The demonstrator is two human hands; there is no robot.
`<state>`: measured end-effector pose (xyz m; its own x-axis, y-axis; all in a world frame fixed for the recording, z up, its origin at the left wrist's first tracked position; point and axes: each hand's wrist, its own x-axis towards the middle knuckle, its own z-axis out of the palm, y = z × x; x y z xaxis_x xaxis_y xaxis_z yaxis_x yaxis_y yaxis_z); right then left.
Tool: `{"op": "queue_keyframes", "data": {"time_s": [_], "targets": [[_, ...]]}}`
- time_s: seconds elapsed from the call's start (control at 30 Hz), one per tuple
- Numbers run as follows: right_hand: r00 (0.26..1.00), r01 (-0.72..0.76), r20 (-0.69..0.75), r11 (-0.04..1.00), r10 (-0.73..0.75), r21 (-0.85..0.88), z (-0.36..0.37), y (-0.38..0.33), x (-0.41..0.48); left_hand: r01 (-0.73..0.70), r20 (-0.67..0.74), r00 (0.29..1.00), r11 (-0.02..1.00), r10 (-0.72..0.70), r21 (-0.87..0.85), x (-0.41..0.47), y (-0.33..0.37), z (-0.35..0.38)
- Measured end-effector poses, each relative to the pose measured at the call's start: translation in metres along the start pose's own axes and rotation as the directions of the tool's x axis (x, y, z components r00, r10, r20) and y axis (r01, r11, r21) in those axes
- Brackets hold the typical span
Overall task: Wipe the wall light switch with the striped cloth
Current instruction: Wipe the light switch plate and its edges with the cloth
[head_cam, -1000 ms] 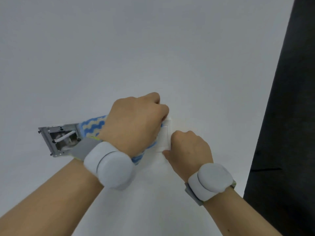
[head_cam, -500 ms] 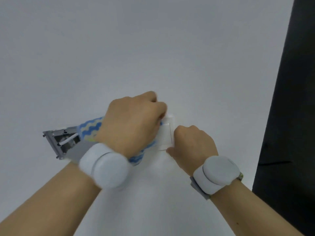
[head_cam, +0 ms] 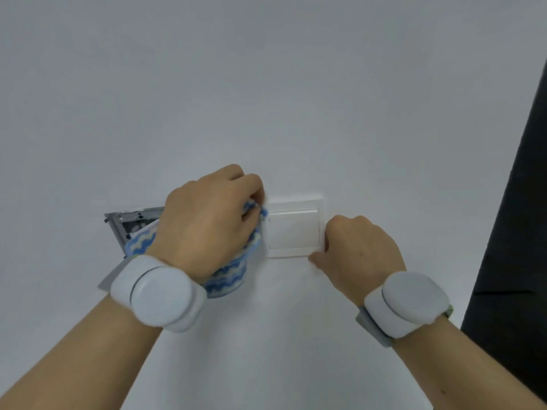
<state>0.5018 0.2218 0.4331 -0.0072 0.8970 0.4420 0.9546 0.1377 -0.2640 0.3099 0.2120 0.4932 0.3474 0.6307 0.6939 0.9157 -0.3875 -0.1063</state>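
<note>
A white wall light switch [head_cam: 294,229] sits on the white wall, its face now in plain sight. My left hand [head_cam: 207,220] is bunched around the striped cloth [head_cam: 228,279], blue, white and pale yellow, and presses it against the wall at the switch's left edge. Most of the cloth is hidden under the hand. My right hand [head_cam: 359,247] is curled into a loose fist with its knuckles against the switch's right edge and the thumb at the lower right corner. Both wrists wear white bands.
An open metal wall box [head_cam: 127,224] with exposed insides is set in the wall just left of my left hand. A dark vertical surface [head_cam: 515,232] runs down the right side. The white wall [head_cam: 266,99] fills everything else.
My left hand with the cloth has slid left off the switch, uncovering its face. My right hand has moved to the switch's right edge. The view has shifted.
</note>
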Motion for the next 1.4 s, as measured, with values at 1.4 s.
{"op": "queue_keyframes", "data": {"time_s": [1.4], "targets": [[1.0, 0.001, -0.01, 0.999, -0.001, -0.04, 0.006, 0.002, -0.001, 0.347, -0.067, 0.904, 0.817, -0.422, -0.46, -0.053, 0.019, 0.059]]}}
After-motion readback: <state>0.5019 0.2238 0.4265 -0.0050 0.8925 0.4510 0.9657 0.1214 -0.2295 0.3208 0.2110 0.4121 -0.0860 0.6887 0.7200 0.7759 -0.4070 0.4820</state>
